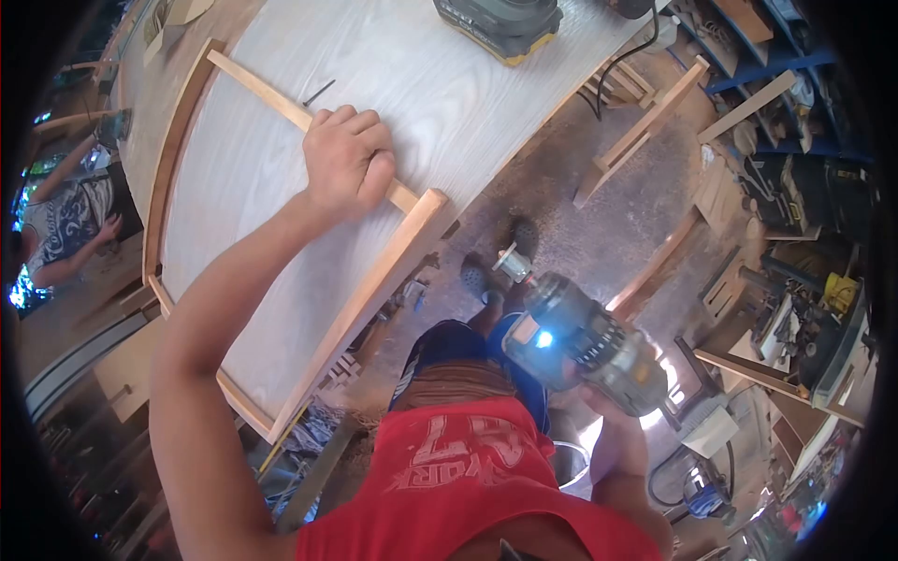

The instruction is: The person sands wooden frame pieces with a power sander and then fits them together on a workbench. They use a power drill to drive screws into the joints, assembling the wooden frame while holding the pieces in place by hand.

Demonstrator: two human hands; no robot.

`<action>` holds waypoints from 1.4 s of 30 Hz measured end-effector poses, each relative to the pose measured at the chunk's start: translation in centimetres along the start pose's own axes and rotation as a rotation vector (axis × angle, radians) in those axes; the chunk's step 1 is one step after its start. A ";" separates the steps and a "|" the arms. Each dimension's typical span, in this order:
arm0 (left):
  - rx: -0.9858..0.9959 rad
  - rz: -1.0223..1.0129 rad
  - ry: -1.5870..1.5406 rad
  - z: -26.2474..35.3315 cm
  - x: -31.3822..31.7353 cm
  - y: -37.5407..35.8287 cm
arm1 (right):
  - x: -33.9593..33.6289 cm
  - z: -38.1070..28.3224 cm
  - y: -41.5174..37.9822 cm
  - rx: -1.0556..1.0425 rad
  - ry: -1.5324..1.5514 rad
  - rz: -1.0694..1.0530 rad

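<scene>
My left hand (348, 161) is closed around the thin crossbar of a wooden frame (260, 86), which lies on a pale wood-grained tabletop (430, 112). Just beyond my knuckles, a dark screw or nail (320, 92) rests on that surface. Off the table's near edge, my right hand (603, 404) grips a cordless drill (585, 337) with its lamp lit. The drill points up and left, away from my body, and a metal piece (512, 263) sits at its tip. Most of my right fingers are hidden behind the drill body.
A dark and yellow power-tool battery base (505, 26) stands at the table's far side. Another person (70, 220) is at the far left. Wooden pieces (645, 131) stand on the dusty floor to the right, near cluttered shelves (776, 84). A black cable (613, 65) hangs over the table edge.
</scene>
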State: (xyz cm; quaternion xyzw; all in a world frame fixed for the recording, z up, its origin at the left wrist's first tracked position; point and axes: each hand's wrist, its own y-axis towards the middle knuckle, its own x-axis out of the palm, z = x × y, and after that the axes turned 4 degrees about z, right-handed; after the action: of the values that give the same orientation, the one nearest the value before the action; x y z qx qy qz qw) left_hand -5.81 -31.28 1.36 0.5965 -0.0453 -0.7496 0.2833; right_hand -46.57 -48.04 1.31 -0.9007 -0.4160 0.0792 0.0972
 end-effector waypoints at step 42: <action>-0.981 0.800 -1.161 13.0 -7.2 -0.4 | 9.1 -14.7 22.6 -0.487 -0.365 0.205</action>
State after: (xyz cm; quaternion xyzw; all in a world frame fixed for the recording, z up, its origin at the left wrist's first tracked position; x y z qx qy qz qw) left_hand -17.05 -31.00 11.11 -0.1323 -0.0606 -0.7147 0.6841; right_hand -20.82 -57.02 9.57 -0.9056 -0.3405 0.1469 -0.2060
